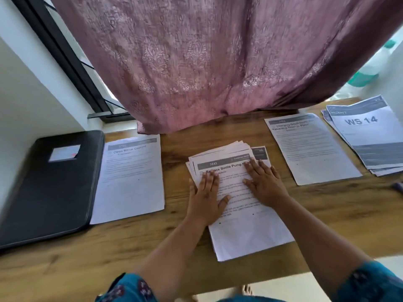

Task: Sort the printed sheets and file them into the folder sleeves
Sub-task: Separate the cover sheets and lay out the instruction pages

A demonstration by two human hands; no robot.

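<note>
The middle stack (244,225) of printed sheets lies on the wooden table (87,253) straight ahead of the person, its long axis running from the near edge toward the curtain (196,62) and leaning a little to the left at the far end. The sheets are fanned at the top, with corners of lower pages sticking out. Its top page reads "3643" in a grey bar, with a heading that begins "Re…ace Bottle Pump H…", partly covered by the fingers.

The left hand (206,197) rests flat on the left half of that page, fingers straight and close together, thumb out to the right; it grips nothing. The right hand (265,184) lies flat on the right half, fingers straight and slightly spread, also gripping nothing.

The black folder (50,188) lies closed at the far left, long axis also running away from the person, with a pale label (64,153) on its cover. What it holds cannot be seen.

Just beside it on the right lies the left sheet (130,179), headed "Clean Mirror Cabinet". Right of the middle stack, apart from it, lies the right sheet (311,149), its blurred heading partly reading "Returning Them to Place". Furthest right, the WS pile (366,138) shows "WS 14" in large letters.
</note>
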